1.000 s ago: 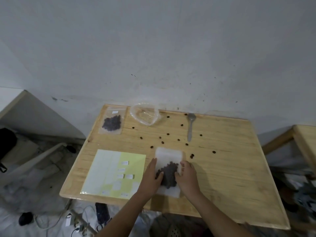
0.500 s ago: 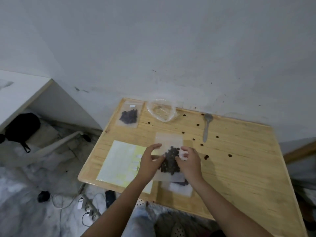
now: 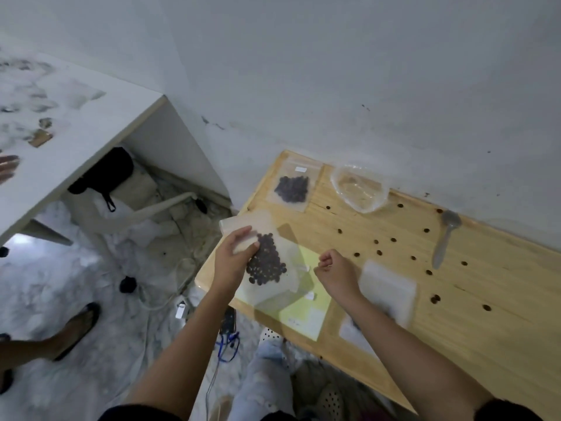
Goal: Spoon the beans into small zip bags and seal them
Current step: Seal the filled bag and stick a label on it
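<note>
Beans [image 3: 267,264] dark, perhaps purple-brown; sheet [image 3: 306,317] pale yellow; table [image 3: 485,314] light wood.

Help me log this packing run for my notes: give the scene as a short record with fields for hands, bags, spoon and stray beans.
left hand: grips a zip bag of beans, held over the label sheet
right hand: fingers curled, nothing seen in it, beside the held bag
held bag's seal: cannot tell
finished bag: lies flat at the far left corner, labelled
spoon: lies on the table near the wall
stray beans: scattered over the tabletop
empty bags: pale stack by the right wrist
</note>
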`<state>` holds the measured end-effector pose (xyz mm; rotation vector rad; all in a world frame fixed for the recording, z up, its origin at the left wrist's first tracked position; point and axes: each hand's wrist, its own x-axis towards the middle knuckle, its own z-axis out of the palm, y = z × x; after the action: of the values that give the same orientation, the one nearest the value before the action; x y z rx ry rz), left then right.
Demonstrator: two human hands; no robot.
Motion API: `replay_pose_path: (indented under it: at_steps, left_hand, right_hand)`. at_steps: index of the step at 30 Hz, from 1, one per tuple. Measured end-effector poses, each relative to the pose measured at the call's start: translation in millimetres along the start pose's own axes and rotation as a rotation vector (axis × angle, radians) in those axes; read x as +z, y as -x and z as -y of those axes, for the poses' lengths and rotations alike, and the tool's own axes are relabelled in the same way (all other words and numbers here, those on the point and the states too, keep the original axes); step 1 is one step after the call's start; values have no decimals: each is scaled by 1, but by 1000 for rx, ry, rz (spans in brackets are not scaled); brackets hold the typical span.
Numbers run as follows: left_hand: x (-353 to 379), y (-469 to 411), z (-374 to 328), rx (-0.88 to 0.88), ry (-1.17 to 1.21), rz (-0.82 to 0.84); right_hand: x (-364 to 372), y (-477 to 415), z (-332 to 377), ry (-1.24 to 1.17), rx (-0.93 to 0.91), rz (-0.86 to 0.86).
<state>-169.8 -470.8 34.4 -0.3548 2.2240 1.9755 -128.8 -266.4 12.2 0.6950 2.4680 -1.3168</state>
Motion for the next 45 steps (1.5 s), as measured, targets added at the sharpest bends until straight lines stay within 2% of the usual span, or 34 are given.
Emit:
replay_pose_path:
  at_steps: [8, 13, 16, 24, 29, 35, 45]
  left_hand:
    - [-23, -11, 8, -45, 75, -60]
    - [-19, -14, 4, -41, 108, -18]
    - [-8, -16, -4, -48, 121, 30]
    - [57, -5, -46, 74, 93, 277]
    - [95, 0, -71, 125, 54, 456]
    - [119, 0, -96, 178, 38, 610]
    - [120, -29, -101, 170, 45, 685]
  right_hand:
    - [23, -18, 9, 127, -2, 18]
    - [12, -21, 13, 62, 26, 30]
    - [-10, -24, 19, -67, 45, -22]
    - [-84, -11, 68, -355, -129, -83]
    - [-107, 2, 79, -319, -231, -192]
    - [-124, -1, 82, -286, -245, -260]
    - [-117, -17, 94, -277, -260, -311]
